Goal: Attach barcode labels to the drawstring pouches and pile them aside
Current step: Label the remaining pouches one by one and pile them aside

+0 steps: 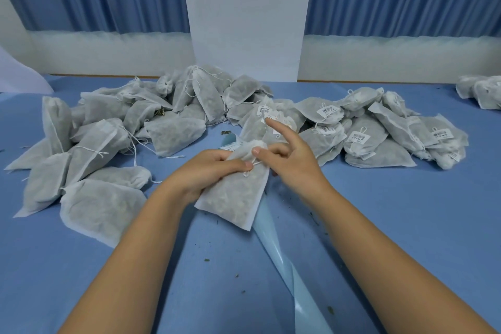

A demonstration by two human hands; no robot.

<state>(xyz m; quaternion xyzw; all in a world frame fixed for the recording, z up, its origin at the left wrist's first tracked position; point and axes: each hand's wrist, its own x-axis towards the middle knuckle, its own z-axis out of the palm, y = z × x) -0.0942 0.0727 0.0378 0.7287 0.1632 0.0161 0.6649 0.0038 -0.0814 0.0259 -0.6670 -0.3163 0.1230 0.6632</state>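
Observation:
A white drawstring pouch (235, 195) filled with dried herbs lies tilted at the middle of the blue table. My left hand (208, 171) grips its upper part, thumb pressed near the tied string. My right hand (287, 154) pinches the pouch's gathered neck with thumb and curled fingers, its index finger pointing up and away. No label shows on this pouch. To the left lies a heap of unlabelled pouches (113, 133). On the right is a pile of pouches carrying barcode labels (379, 130).
A pale blue strip of label backing paper (279, 257) runs from under the pouch toward the near edge. Green herb crumbs (225, 132) dot the blue table (406, 225). More pouches (479, 92) sit far right. A white wall and blue curtains stand behind.

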